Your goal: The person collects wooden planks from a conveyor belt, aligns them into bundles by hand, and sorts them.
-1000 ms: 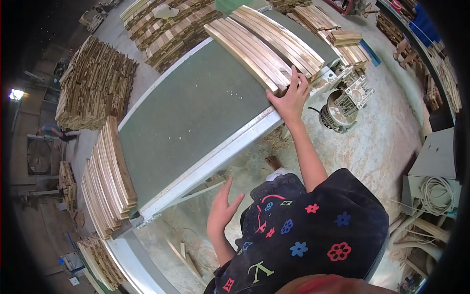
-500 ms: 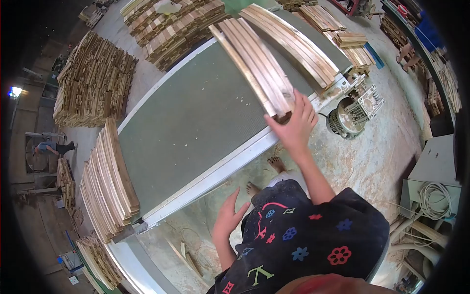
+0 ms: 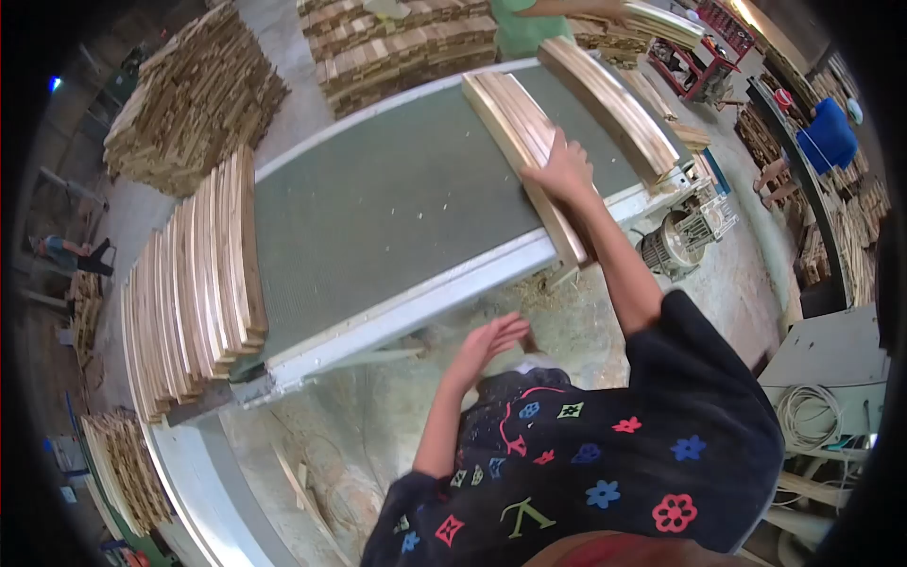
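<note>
A small bundle of curved wooden strips (image 3: 515, 113) lies across the green belt table (image 3: 378, 208), its near end jutting past the white edge rail. My right hand (image 3: 565, 172) is closed round the upper part of this bundle. To its right a second group of curved strips (image 3: 609, 104) lies on the belt. My left hand (image 3: 489, 350) is held in the air below the rail, fingers apart, with nothing in it. A row of curved strips (image 3: 194, 283) stands side by side at the belt's left end.
Behind the belt a person in green (image 3: 531, 28) stands by stacked wood (image 3: 406, 57). A tall wood pile (image 3: 194, 94) rises at the back left. A motor (image 3: 675, 244) sits beside the belt's right end. Coiled cable (image 3: 810, 416) hangs at the right.
The bundle under my right hand has separated further from the right group and shifted toward me over the rail. My right hand moved farther up along it. The person in green has come more into view.
</note>
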Action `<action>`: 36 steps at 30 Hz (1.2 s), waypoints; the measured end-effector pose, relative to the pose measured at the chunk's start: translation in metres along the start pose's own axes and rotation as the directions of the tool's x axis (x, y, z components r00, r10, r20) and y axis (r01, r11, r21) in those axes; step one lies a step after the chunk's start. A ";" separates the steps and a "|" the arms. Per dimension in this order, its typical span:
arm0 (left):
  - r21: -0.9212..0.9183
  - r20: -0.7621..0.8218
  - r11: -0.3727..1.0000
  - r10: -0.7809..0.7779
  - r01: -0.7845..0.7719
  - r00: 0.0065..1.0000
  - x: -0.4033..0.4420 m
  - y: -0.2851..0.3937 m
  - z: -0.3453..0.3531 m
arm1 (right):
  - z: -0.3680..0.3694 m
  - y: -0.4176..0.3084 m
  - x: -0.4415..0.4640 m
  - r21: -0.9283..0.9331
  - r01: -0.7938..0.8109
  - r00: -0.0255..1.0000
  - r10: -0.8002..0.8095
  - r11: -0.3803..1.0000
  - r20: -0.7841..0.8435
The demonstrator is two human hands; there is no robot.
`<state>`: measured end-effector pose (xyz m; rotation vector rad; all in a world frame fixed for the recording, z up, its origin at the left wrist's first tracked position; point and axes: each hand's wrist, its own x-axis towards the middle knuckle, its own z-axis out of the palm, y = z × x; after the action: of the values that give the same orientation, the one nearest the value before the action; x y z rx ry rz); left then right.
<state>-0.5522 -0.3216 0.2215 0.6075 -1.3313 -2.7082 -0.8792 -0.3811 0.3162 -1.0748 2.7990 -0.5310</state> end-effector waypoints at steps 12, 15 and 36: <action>-0.734 -0.102 0.670 0.048 -0.107 0.994 -0.021 -0.022 0.019 | 0.013 -0.009 -0.233 0.827 -0.161 0.937 -0.180 0.539 0.300; -0.714 -0.077 0.689 0.100 -0.125 0.992 -0.021 -0.025 0.014 | 0.021 0.004 -0.239 0.846 -0.277 0.901 -0.182 0.456 0.393; -0.804 0.053 0.594 0.119 -0.029 0.991 -0.057 -0.040 -0.011 | 0.048 -0.005 -0.232 0.925 -0.311 0.912 -0.203 0.219 0.355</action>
<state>-0.4916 -0.2914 0.2025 0.2886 -0.0021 -2.8637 -0.6927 -0.2439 0.2646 -0.5891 1.4462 -1.5551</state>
